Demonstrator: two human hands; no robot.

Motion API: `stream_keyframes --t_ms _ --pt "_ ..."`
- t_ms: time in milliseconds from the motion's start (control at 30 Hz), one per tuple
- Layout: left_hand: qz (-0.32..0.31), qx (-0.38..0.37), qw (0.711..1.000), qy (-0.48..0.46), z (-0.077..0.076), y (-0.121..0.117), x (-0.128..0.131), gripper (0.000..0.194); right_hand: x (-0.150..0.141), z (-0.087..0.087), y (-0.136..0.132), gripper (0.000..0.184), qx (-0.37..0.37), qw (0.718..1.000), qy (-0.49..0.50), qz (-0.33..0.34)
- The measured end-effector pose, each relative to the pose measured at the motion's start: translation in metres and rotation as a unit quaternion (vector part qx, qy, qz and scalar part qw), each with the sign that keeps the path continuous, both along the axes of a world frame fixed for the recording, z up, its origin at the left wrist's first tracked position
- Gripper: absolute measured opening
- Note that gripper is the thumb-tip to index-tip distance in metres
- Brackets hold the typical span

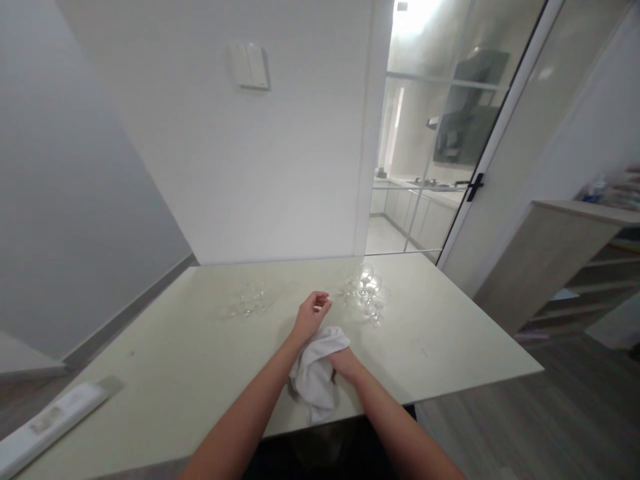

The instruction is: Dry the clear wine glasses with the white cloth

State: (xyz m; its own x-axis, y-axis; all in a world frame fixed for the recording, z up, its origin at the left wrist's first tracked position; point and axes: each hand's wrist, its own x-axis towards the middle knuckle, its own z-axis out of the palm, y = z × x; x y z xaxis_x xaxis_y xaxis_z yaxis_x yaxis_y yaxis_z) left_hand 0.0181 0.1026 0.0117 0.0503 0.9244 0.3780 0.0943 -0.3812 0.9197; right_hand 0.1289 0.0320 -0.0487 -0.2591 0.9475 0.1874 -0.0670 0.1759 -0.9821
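- The left hand [311, 315] hangs over the counter [190, 373], its fingers [320, 295] loosely curled with a gap between thumb and fingertips; no object shows there, though something clear could escape notice, so I cannot tell whether they hold anything
- The right hand [345, 362] reaches into a white cloth [316, 373], its fingers hidden in the folds; how far they close, or whether something else sits inside, I cannot tell
- The cloth lies on the near side of the left fingers, bunched around the right ones and overlapping the left wrist in view
- Its long axis runs roughly toward the wearer: the folded upper end points away and slightly right, near the left fingers, while the loose tail droops toward the counter's near edge
- A cluster of clear glassware [367, 293] stands just right of the left fingers, a second glassware group [249, 300] lies well to their left; single shapes blur together
- A long white object [53, 427] rests far left of both hands, on the near side
- The step in hand looks like working the cloth with the right fingers; as a judgement, the next move calls for a gentle left grip and care to keep loose fabric off the nearby glass
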Motion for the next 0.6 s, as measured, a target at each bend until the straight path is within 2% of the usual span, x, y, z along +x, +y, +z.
stream_keyframes --t_ms 67,133,233,300,467,600 --pt "0.021 0.018 1.000 -0.007 -0.005 -0.018 -0.021 0.032 0.000 0.003 -0.002 0.022 -0.018 0.999 0.036 0.000" --pt "0.088 0.036 0.994 -0.047 -0.010 -0.028 -0.038 0.039 0.001 0.003 -0.004 0.035 -0.029 0.998 0.061 -0.006" --pt "0.189 0.037 0.973 -0.131 -0.020 -0.031 -0.058 0.048 0.004 0.001 -0.005 0.048 -0.056 0.995 0.076 -0.010" --pt "0.223 0.030 0.959 -0.172 -0.026 -0.028 -0.068 0.054 0.006 -0.002 -0.006 0.052 -0.068 0.995 0.075 -0.013" --pt "0.251 -0.023 0.945 -0.209 -0.033 -0.016 -0.080 0.070 0.007 -0.005 -0.004 0.050 -0.062 0.995 0.076 -0.018" --pt "0.188 -0.123 0.941 -0.251 -0.034 -0.006 -0.088 0.081 0.007 -0.006 -0.002 0.045 -0.046 0.997 0.069 -0.006"
